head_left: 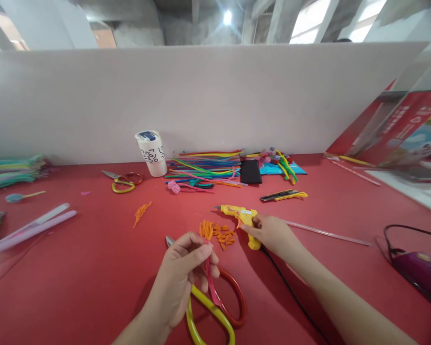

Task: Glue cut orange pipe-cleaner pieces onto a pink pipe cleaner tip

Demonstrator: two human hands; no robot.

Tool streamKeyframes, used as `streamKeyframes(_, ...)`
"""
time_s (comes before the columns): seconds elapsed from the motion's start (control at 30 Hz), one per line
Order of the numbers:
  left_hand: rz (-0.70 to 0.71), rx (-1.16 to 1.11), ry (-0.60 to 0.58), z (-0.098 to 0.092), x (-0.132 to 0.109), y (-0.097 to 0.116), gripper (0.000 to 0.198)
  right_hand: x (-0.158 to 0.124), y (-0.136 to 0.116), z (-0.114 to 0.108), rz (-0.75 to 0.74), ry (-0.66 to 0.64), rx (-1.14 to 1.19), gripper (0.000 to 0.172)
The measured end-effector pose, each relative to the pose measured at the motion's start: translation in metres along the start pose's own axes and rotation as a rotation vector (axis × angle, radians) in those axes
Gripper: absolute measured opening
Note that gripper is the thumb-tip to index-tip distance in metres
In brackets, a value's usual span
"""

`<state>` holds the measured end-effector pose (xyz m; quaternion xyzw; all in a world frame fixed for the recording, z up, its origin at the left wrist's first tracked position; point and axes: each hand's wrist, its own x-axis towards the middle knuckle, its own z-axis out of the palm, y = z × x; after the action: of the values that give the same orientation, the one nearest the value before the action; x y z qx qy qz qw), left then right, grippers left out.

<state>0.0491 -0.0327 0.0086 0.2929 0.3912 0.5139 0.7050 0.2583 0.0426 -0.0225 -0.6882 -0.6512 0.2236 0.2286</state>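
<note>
Between the thumb and fingers of my left hand point(185, 268) is a pink pipe cleaner point(209, 275), topped by a tuft of orange pieces point(206, 230). Beneath that hand lie large scissors point(215, 311) with one yellow and one red handle, partly covered by it. My right hand point(275, 235) is closed around the handle of a yellow glue gun point(241, 215), whose nozzle points left. A black cord trails from the gun toward the front edge. Loose orange snippets point(223, 235) are scattered on the red table between both hands.
Farther back stand a white cup point(152, 153) and a pile of coloured pipe cleaners point(204, 167). A yellow utility knife point(284, 195), a clear glue stick point(326, 233), smaller scissors point(122, 182) and a purple device point(420, 273) lie around. A pale partition point(201, 100) closes the back.
</note>
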Motion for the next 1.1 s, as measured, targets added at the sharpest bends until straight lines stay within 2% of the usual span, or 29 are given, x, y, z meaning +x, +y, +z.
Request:
streamKeyframes(0.1, -0.023, -0.037, -0.028, -0.001, 0.0, 0.003, 0.007, 0.001, -0.001, -0.002, 0.003, -0.078, 0.289, 0.026)
streamKeyframes(0.2, -0.012, -0.026, -0.035, -0.001, 0.0, 0.005, 0.01, -0.003, -0.005, -0.006, 0.002, -0.159, 0.571, 0.03)
streamKeyframes(0.3, -0.005, -0.011, -0.037, -0.002, 0.001, 0.007, 0.011, -0.012, -0.012, -0.01, -0.002, -0.235, 0.756, 0.024)
streamKeyframes(0.53, 0.005, -0.032, 0.067, -0.007, 0.006, 0.004, 0.008, -0.029, -0.022, -0.018, -0.04, -0.4, 1.193, 0.013)
streamKeyframes(0.7, 0.023, -0.042, 0.084, -0.009, 0.009, 0.003, 0.01, -0.038, -0.029, -0.022, -0.052, -0.487, 1.282, 0.016)
streamKeyframes(0.9, 0.004, -0.025, 0.047, -0.008, 0.008, 0.007, 0.014, -0.046, -0.033, -0.022, -0.106, -0.563, 1.188, 0.015)
streamKeyframes(1.1, 0.003, -0.015, 0.038, -0.01, 0.008, 0.007, 0.012, -0.05, -0.03, -0.019, -0.045, -0.501, 1.16, 0.023)
